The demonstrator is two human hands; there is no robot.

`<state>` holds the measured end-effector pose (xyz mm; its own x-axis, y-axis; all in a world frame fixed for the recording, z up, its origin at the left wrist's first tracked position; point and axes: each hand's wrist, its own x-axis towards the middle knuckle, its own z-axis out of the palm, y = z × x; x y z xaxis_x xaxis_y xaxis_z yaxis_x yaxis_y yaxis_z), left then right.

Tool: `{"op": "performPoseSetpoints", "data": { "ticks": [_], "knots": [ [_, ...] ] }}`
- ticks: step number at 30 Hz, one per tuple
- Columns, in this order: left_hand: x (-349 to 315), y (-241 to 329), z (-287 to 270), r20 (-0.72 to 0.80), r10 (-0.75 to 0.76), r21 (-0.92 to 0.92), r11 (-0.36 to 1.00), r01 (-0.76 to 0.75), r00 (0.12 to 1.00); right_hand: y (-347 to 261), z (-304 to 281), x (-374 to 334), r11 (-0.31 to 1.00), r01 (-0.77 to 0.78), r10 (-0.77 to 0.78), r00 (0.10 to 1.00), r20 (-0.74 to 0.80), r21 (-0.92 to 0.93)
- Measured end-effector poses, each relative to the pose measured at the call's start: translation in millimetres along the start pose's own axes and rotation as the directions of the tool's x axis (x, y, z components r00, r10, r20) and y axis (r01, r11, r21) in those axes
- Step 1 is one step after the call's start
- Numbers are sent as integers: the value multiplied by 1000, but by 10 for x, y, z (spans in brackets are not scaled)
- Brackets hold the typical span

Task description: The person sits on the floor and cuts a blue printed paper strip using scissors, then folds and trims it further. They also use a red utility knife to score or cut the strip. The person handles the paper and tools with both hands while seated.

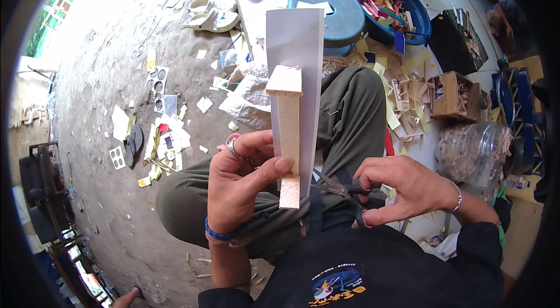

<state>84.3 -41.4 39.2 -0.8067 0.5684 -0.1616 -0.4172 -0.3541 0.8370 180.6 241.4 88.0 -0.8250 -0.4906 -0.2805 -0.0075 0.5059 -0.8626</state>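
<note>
Around the middle of the clock face, holds a pale wooden piece (290, 127) lengthwise, with a thick block toward twelve o'clock, a straight stem and a flat end toward six. Backs it with a long pale-grey sheet (297, 39), longer than the wood at the twelve o'clock end. Grips both from seven to eight o'clock with the fingers of the left hand (239, 177): lays the thumb across the lower stem, curls the rest behind, partly out of sight. Wears a ring (231, 147) there and a blue band (219, 235) at the wrist. At four o'clock, closes the fingers of the right hand (402, 188) through the loops of dark-handled scissors (340, 189); points the slightly parted blades between nine and ten o'clock, close to the sheet's lower right edge. Cannot tell contact there from a narrow gap. Sits with legs folded in dark green trousers (356, 104). Toward one o'clock, faces a round blue-green stand (344, 28) and, just to its right, a blue tub (421, 17) of coloured pieces. Near three, has a wooden box (461, 92) and a clear jar (478, 153). Toward nine, overlooks paper scraps (182, 137) and a dark sandal (134, 143); toward eleven, pale clogs (213, 19).
</note>
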Motion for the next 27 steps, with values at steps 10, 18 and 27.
{"op": "performPoseSetpoints", "data": {
  "ticks": [10,18,27],
  "knots": [
    [-44,0,5,-2,-42,50,998,42,999,32,-52,41,999,36,-37,999,-32,-14],
    [-37,23,33,-4,-104,82,991,104,995,22,-142,17,1000,12,-12,1000,12,2],
    [-11,46,66,1,-150,53,987,150,989,20,-180,17,1000,1,1,999,52,-30]
  ]
}}
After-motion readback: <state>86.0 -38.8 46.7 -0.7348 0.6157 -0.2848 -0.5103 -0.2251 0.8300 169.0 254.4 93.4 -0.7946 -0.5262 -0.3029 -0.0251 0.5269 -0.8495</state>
